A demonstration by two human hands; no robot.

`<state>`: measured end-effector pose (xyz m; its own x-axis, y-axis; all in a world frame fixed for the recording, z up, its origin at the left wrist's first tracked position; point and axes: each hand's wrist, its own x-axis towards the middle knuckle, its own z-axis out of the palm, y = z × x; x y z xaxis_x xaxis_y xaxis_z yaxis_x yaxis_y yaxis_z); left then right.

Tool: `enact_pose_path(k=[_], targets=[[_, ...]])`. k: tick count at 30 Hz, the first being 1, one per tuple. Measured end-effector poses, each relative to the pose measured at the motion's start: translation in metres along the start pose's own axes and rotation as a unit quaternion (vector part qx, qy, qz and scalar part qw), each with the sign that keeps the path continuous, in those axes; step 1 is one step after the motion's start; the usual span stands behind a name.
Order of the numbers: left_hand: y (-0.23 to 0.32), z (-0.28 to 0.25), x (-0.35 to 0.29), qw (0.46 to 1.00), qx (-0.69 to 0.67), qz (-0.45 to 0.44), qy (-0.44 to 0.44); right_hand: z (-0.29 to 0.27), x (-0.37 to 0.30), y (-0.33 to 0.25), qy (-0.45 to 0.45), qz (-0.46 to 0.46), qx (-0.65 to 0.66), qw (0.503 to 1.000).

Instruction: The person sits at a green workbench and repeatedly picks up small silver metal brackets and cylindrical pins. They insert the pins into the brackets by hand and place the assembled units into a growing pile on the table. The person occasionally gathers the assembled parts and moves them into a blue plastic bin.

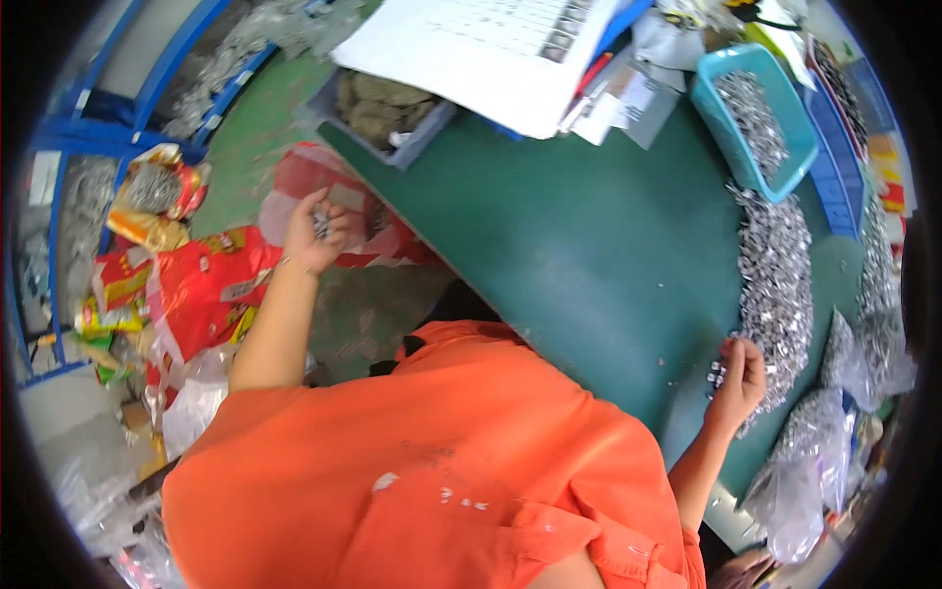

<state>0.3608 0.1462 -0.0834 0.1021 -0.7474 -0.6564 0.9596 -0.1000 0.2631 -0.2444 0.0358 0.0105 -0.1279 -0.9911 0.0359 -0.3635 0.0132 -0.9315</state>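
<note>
My left hand (319,236) is held out past the table's left edge, palm turned up. Its fingers curl around several small silver metal pieces (321,224). On the right, my right hand (741,383) is at the near left edge of a long heap of small shiny metal pieces (775,285). The fingers of that hand are bent together, and what is between them is hidden. A few loose pieces (716,374) show right beside its fingertips; I cannot tell if they touch the hand.
The green table (549,245) bears a turquoise basket (706,98) of metal pieces, papers (461,59) and a grey bin (422,147) with brownish contents. Filled plastic bags (795,491) line the right. Red sacks (211,294) and blue shelving (88,133) stand left.
</note>
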Motion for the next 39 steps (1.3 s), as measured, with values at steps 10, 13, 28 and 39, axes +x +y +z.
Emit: enact_pose_path(k=[10,13,28,39], targets=[[-0.040,-0.017,0.032,0.782,0.597,0.061,0.171,-0.027,-0.027,-0.016,0.097,-0.062,-0.117,0.986],[-0.049,0.041,0.006,0.371,0.918,0.029,-0.136,-0.058,-0.040,0.010,0.224,-0.072,-0.111,0.966],[-0.414,0.419,0.088,0.215,0.644,0.363,-0.638,-0.139,0.013,0.079,0.200,0.029,-0.276,0.940],[-0.481,0.427,0.085,0.112,0.689,0.280,-0.659,-0.106,0.019,0.073,0.237,-0.002,-0.168,0.957]])
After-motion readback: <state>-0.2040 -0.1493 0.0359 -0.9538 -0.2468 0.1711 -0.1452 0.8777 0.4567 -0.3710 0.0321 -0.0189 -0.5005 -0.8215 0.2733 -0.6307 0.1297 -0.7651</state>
